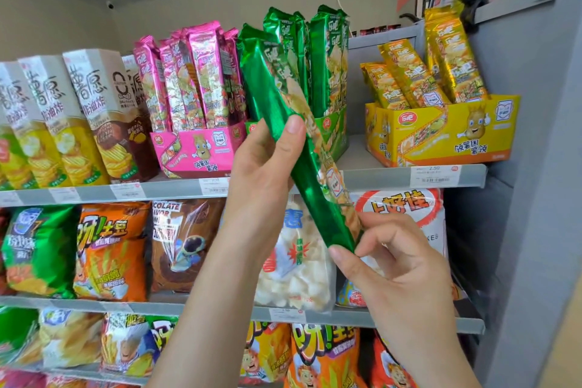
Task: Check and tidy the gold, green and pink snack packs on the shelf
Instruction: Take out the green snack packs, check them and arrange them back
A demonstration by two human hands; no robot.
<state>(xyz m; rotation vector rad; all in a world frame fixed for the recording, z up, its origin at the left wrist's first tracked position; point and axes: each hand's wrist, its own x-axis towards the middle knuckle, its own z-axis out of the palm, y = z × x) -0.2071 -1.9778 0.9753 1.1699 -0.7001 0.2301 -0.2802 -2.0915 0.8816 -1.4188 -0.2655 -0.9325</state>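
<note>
Item in hand: one green pack (277, 123), held tilted in front of the shelf (378, 178), under check. Left hand (264, 167) pinches its middle, thumb against fingers; right hand (390, 264) pinches its lower end. Next, likely: stand it upright in the green tray (338, 135), between pink packs (192, 79) and gold packs (419, 72).

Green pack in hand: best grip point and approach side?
Grip the green pack around its narrow middle, coming from the left, as the left hand does, thumb across the glossy side. It is long, slim and tilted, top leaning left, so a mid-body wrap probably balances it. The right hand pinches the bottom seal, steadying that end.
</note>
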